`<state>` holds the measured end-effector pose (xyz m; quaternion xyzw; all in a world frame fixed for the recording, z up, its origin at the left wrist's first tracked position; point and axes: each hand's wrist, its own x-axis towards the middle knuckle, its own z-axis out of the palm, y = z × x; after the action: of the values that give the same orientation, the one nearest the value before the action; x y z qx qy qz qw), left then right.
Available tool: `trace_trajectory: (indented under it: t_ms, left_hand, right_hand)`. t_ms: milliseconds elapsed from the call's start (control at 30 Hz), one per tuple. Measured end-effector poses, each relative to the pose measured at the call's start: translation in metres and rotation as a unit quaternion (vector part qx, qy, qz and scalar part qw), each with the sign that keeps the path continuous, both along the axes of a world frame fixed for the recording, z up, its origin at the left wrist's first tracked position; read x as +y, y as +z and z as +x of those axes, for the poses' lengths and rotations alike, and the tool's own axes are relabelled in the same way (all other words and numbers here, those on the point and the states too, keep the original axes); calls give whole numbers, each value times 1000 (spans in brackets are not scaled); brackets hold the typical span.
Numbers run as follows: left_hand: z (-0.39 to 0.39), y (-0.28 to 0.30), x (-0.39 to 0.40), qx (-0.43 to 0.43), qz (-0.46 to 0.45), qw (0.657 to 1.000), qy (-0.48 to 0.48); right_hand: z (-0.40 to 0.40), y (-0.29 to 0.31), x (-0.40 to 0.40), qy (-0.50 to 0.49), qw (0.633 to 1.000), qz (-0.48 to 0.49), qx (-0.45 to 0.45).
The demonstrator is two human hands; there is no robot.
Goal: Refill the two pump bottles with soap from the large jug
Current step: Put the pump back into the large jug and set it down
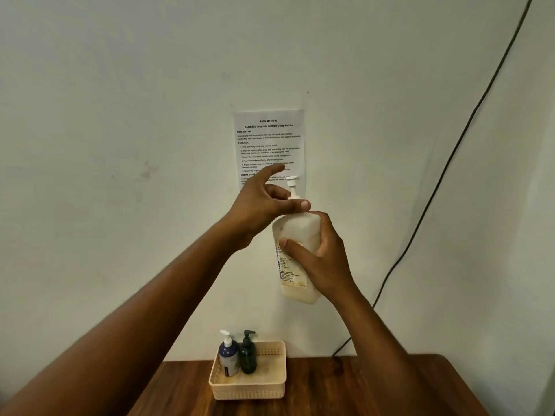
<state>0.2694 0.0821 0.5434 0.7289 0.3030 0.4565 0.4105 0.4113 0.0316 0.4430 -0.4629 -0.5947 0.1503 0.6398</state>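
Observation:
I hold a large translucent white soap jug point(297, 235) with a printed label and a white pump head point(292, 184) up in the air in front of the wall. My right hand point(322, 259) is wrapped around the jug's body. My left hand point(264, 205) pinches the collar at the base of the pump, its forefinger sticking up. Far below, a blue pump bottle point(228, 357) with a white pump and a dark green pump bottle point(247, 355) stand upright side by side in the left part of a beige basket point(255, 388).
The basket rests on a brown wooden table point(345, 391) against a pale wall. A printed instruction sheet point(268, 139) is stuck to the wall behind the jug. A black cable point(450, 157) runs down the wall on the right to the table's back edge.

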Motion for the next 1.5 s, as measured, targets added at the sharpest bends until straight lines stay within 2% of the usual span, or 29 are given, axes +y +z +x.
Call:
trace_trajectory:
  t_ms: [67,267,400,500,600,800,1067,1300,1500]
  left_hand:
    - [1,0,3,4,16,1000,20]
    - [-4,-6,8,20,8,999,-23]
    - [-5,-19,8,21,46,999,17]
    - [-7,-33,12,27,110,992,49]
    - [-13,-56,19,77,166,979,91]
    - [-15,-106,40,171,188,964,83]
    - [-4,-181,80,278,179,941,69]
    - [10,-258,126,315,162,933,65]
    - [18,-340,162,346,137,927,57]
  right_hand:
    - [0,1,0,-4,1000,-2,-7]
    - [3,-8,1,41,999,-13,7]
    - [5,-16,5,40,999,-31,1]
    - [10,-18,8,36,999,-36,-7]
    - [20,-24,12,36,998,-42,-2]
    - [43,-49,27,-3,997,-75,-10]
    - [75,-113,65,-59,987,-145,-41]
    - [104,-181,112,-66,975,-205,-64]
    - [128,-262,153,-80,958,-248,-117]
